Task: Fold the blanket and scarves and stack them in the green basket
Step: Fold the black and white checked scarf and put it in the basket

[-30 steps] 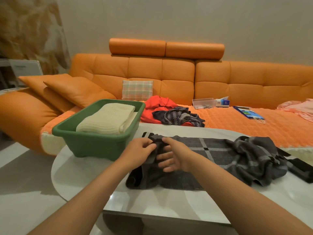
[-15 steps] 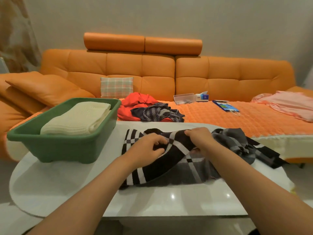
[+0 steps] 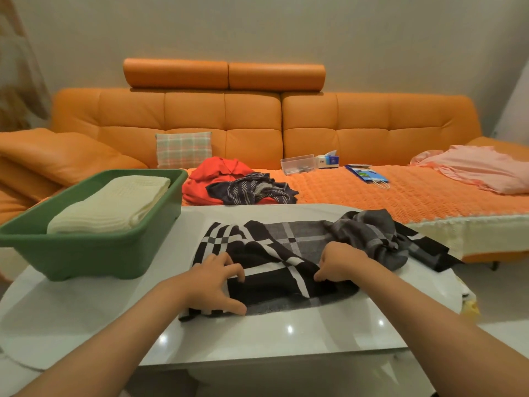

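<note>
Head view. A checked scarf (image 3: 286,270), black, grey and white, lies across a white table (image 3: 86,319), with a black layer partly folded over the grey one.

The left hand (image 3: 213,277) rests on the scarf's left end. Its fingers are spread and bent, the tips press down on the cloth, and the thumb reaches along the near edge.

The right hand (image 3: 339,263) sits knuckles-up to the right of the left fingertips, with black cloth between the two hands. Its fingers are curled under and pinch a fold of the scarf. Past the right knuckles, the rest of the scarf is bunched in a grey heap, and a dark end trails off to the right.

Beyond the left fingers and further to the left, a green basket (image 3: 94,253) stands on the table. It holds a folded cream blanket (image 3: 114,202).

Beyond both hands, behind the table, is an orange sofa (image 3: 252,121) with these items on the seat:
- A crumpled striped scarf (image 3: 252,190) lies straight ahead of the fingertips, against a red garment (image 3: 211,179).
- A checked cushion (image 3: 183,149) leans on the backrest.
- To the right are a clear box (image 3: 297,164), a tissue box (image 3: 329,159), a blue bag (image 3: 365,173) and a pink cloth (image 3: 481,167).
</note>
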`<state>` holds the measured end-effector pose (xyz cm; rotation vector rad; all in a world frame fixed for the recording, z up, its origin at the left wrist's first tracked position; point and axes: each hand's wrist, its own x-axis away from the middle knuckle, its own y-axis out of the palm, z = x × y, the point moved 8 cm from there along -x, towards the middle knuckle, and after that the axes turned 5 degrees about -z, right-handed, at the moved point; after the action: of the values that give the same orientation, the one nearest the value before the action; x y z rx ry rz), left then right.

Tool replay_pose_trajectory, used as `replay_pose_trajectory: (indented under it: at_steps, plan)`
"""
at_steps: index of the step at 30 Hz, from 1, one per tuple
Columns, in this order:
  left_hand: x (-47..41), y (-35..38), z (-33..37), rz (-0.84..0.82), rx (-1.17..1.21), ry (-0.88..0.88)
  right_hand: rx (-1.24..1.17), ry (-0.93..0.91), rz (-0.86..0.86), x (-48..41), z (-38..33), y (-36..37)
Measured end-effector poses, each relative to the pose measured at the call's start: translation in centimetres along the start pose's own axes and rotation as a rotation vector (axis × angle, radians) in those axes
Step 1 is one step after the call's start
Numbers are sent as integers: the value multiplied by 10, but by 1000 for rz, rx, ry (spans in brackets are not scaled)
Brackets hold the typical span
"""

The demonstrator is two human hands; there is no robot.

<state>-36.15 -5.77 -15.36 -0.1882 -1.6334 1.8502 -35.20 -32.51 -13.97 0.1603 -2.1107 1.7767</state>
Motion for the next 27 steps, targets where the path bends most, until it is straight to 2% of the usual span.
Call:
replay_pose_trajectory:
  at_steps: [3,5,8,11,15,20,23,27]
  plan:
    - [2,-6,-7,-32,87,-5,51,-32,-50,0,-9,-2]
    - [0,-13,-10,9,149,-6,-8,-81,-6,-2,-20,-10]
    - [-10,-33,-18,204,149,-35,-185,-191,128,-10,-40,-23]
    - [-24,-52,-31,420,129,-62,-204,-253,257,-25,-63,-29]
    - [-40,-56,-56,586,197,-102,-208,-232,278,-65,-90,-18]
    - [-56,-43,-83,572,277,-155,-226,-150,241,-99,-110,-5]
    - [-62,-35,-95,545,313,-194,-369,-186,236,-112,-118,-1]
    - [-61,-30,-92,570,251,-141,-620,-277,283,-111,-121,-10]
